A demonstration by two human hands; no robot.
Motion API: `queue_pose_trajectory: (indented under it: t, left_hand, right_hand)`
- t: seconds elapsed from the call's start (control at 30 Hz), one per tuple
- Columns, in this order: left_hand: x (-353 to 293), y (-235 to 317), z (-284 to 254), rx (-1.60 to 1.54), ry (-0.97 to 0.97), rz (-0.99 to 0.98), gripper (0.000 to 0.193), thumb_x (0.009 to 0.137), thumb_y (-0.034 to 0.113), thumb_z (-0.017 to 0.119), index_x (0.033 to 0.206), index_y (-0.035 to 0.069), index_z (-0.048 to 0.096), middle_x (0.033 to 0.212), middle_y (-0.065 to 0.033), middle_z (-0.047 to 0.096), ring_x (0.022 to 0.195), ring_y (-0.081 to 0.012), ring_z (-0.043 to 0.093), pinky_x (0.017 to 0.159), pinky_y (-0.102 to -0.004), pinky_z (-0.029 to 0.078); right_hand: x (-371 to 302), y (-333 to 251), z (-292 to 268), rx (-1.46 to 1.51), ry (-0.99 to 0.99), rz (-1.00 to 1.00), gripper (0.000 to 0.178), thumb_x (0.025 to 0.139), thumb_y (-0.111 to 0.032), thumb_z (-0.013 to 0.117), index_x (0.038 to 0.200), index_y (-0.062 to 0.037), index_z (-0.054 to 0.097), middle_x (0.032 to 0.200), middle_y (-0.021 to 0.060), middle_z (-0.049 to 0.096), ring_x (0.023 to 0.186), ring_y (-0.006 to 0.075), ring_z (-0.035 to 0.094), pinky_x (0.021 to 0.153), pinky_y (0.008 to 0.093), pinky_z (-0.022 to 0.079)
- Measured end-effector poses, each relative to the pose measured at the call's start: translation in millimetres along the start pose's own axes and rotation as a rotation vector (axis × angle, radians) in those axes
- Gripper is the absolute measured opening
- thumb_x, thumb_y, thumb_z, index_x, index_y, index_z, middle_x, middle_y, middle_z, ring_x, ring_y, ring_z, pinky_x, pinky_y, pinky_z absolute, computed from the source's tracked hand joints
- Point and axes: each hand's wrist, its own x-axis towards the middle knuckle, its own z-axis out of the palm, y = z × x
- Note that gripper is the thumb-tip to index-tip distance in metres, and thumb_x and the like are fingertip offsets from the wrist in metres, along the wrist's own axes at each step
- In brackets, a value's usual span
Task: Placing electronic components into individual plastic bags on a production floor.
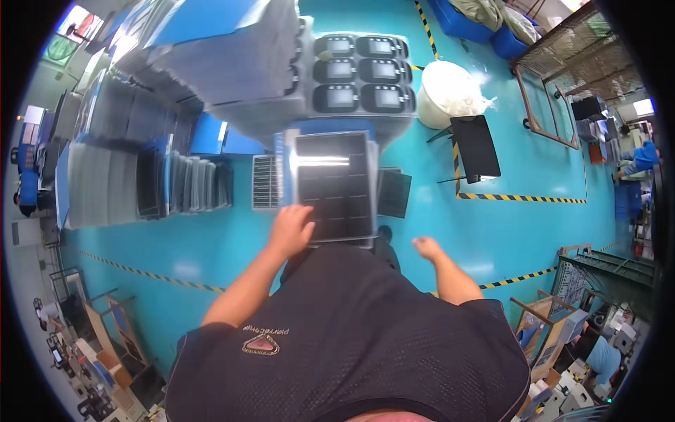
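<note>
In front of me lies a dark sheet (332, 186) with pale grid lines and clear margins, on top of a stack with blue board showing at its left and far edges. My left hand (292, 231) rests at the near left edge of this sheet, fingers stretched out over it, gripping nothing. Off to the right, apart from the stack, my right hand (426, 247) hangs over the floor with its fingers closed. Whether anything small is inside those fingers is hidden.
Tall stacks of clear sheets (232, 77) and printed panels (362, 74) stand beyond the work. More upright sheets (105, 183) line the left. At right are a white bin (441, 91) with pale scraps, a black stool (476, 148) and a wire cart (548, 116).
</note>
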Motion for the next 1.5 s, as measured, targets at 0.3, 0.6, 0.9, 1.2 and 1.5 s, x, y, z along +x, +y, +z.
queue_pose_trajectory:
  t: [0.3,0.6,0.9,1.2,1.5]
  left_hand:
    - [-14.3,-65.3,-18.9,0.348,-0.382,0.402,0.093,0.075,0.053,0.078,0.153,0.026,0.035,0.164,-0.0171,0.013,0.149,-0.048,0.011,0.116,-0.0624,0.023]
    - [-11.3,-61.1,-38.0,0.356,-0.413,0.415,0.092,0.073,0.05,0.08,0.151,0.025,0.039,0.163,-0.0169,0.019,0.149,-0.0482,0.013,0.117,-0.0614,0.023]
    - [-12.4,-30.4,-38.4,0.406,-0.494,0.228,0.091,0.073,0.044,0.082,0.151,0.03,0.038,0.164,-0.0121,0.017,0.151,-0.0429,0.01,0.116,-0.0629,0.023]
    - [-7.0,-32.2,-40.8,0.348,-0.516,0.235,0.085,0.078,0.037,0.08,0.151,0.027,0.038,0.164,-0.0137,0.017,0.15,-0.0439,0.013,0.116,-0.0635,0.025]
    - [-1.0,-39.1,-42.2,0.343,-0.585,0.234,0.082,0.081,0.034,0.078,0.152,0.03,0.036,0.166,-0.0116,0.012,0.151,-0.0437,0.009,0.117,-0.0611,0.023]
  right_hand:
    - [-31.8,-291.6,-59.7,-0.036,0.862,-0.52,0.053,0.093,-0.036,0.063,0.133,-0.0033,0.055,0.134,0.0229,0.055,0.127,0.0395,0.049,0.108,0.0463,0.038]
    - [-5.8,-446.0,-57.9,-0.421,0.727,-0.862,0.056,0.09,-0.037,0.066,0.137,-0.01,0.053,0.14,0.0208,0.051,0.134,0.0388,0.044,0.109,0.0478,0.037]
    - [33.4,-469.4,-33.9,-0.342,0.751,-1.084,0.043,0.093,-0.039,0.061,0.128,-0.0158,0.06,0.135,0.017,0.057,0.128,0.0363,0.05,0.106,0.0483,0.037]
    - [33.7,-466.1,-35.6,-0.276,0.859,-1.195,0.028,0.088,-0.032,0.067,0.111,-0.0162,0.067,0.127,0.0123,0.062,0.122,0.0312,0.054,0.1,0.0458,0.04]
    - [27.7,-466.5,-38.1,-0.297,0.883,-1.145,0.03,0.089,-0.033,0.065,0.115,-0.0187,0.067,0.131,0.013,0.06,0.124,0.033,0.051,0.101,0.0471,0.038]
